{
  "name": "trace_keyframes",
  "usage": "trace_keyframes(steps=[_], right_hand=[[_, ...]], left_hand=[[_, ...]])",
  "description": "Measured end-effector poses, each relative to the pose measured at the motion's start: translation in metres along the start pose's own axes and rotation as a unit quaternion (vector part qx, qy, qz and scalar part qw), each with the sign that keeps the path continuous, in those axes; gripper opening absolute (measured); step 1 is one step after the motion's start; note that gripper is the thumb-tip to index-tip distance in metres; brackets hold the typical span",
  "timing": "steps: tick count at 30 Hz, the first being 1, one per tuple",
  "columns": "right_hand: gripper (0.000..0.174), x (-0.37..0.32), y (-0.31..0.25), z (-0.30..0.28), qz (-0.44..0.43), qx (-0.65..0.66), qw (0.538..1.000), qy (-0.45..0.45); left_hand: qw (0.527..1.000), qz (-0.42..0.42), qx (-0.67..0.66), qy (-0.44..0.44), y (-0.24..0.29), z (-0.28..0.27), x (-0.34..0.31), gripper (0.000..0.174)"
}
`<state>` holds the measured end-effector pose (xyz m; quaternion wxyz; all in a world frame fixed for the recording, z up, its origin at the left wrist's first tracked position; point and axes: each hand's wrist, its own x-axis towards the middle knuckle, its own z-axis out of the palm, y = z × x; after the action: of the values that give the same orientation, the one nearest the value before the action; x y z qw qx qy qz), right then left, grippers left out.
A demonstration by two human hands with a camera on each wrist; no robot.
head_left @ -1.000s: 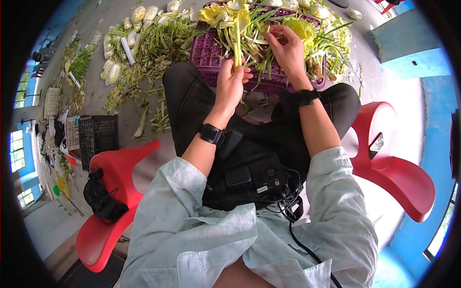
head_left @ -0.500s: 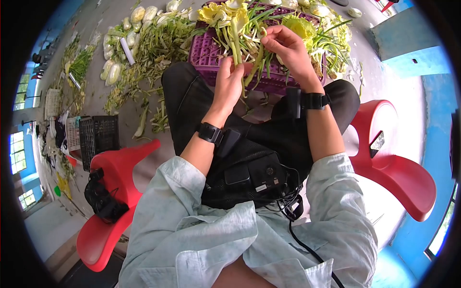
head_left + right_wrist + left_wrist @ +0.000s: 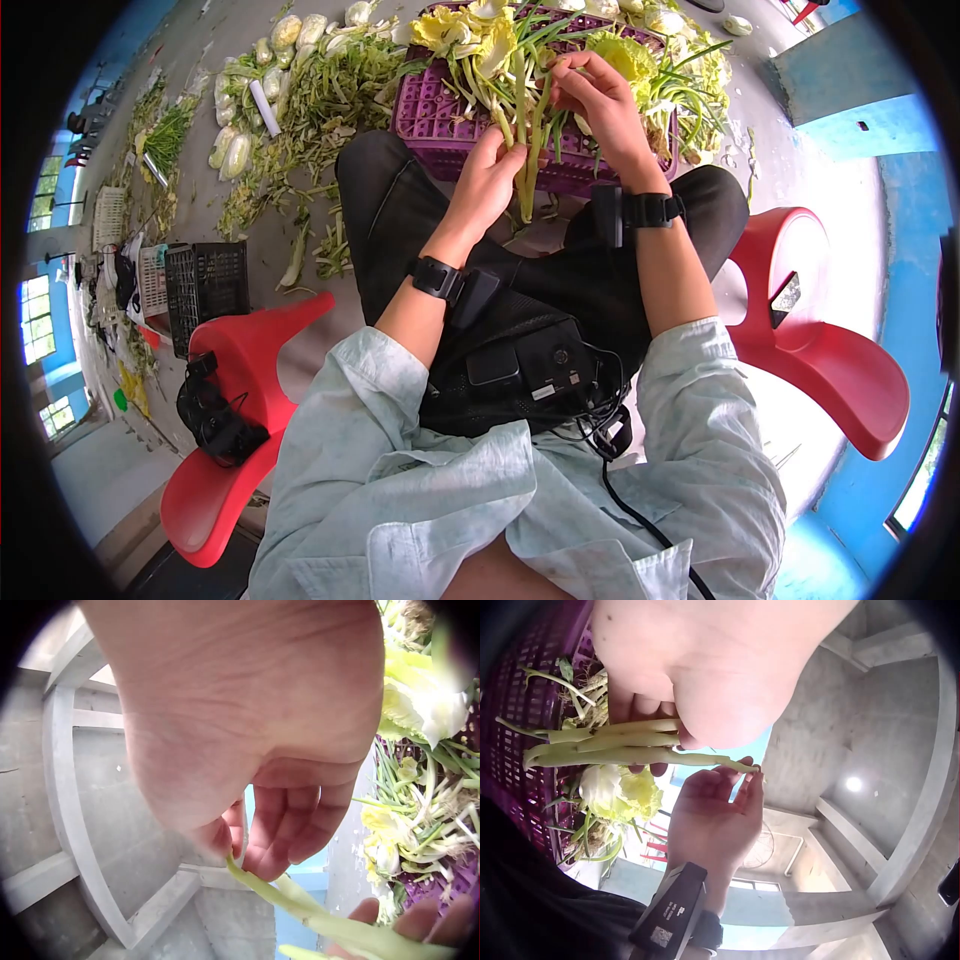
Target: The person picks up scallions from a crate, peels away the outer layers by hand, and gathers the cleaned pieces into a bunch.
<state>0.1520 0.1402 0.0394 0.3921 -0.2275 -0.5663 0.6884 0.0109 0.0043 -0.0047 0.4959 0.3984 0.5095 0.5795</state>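
Note:
Several long pale-green vegetable stalks (image 3: 604,756) lie in my left hand (image 3: 483,183), which holds them between thumb and fingers. Their thick ends point down past the hand in the head view. My right hand (image 3: 607,108) pinches the thin tip of one stalk (image 3: 281,898) between thumb and fingertips, a little above and right of the left hand. Both hands are over the near side of an upturned-looking purple plastic crate (image 3: 430,115). On it lie yellow-green cabbage leaves (image 3: 465,35) and spring onions with roots (image 3: 442,840).
Piled leaves and trimmings (image 3: 340,95) cover the floor left of the crate, with whole cabbages (image 3: 287,32) behind. Red chairs (image 3: 815,340) stand on both sides. A black crate (image 3: 207,285) sits at the left. Black cables (image 3: 605,430) lie across the lap.
My right hand has drawn back from the crate's pile and now pinches a stalk tip. The stalks in my left hand have shifted, their ends now hanging lower beside the fingers.

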Motion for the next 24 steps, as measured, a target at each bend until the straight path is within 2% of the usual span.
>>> trace_keyframes(steps=[1,4,10,13,19,22,24], right_hand=[[0.009,0.0,0.0,-0.001,0.007,0.0,1.0,-0.001],[0.008,0.001,0.002,-0.003,0.007,-0.017,1.0,0.018],[0.01,0.002,0.003,-0.01,0.019,0.009,0.995,0.094],[0.011,0.003,0.004,-0.011,0.026,0.006,0.991,0.128],[0.016,0.002,0.006,-0.007,0.006,0.024,0.989,0.145],[0.009,0.001,0.004,-0.008,0.048,0.058,0.991,0.107],[0.01,0.002,0.002,-0.008,0.052,0.017,0.993,0.101]], left_hand=[[1.0,0.01,0.0,-0.004,-0.001,0.0,0.0,0.026],[0.998,-0.038,-0.047,-0.001,0.007,0.004,-0.006,0.026],[1.0,-0.011,0.001,-0.022,0.009,0.002,-0.004,0.026],[0.999,-0.024,0.011,-0.018,0.01,0.004,-0.005,0.027],[0.999,-0.026,-0.01,-0.027,0.012,0.006,-0.006,0.026],[0.999,-0.029,-0.002,-0.028,0.013,0.005,-0.007,0.027],[1.0,-0.022,0.0,-0.022,0.013,0.005,-0.007,0.025]])
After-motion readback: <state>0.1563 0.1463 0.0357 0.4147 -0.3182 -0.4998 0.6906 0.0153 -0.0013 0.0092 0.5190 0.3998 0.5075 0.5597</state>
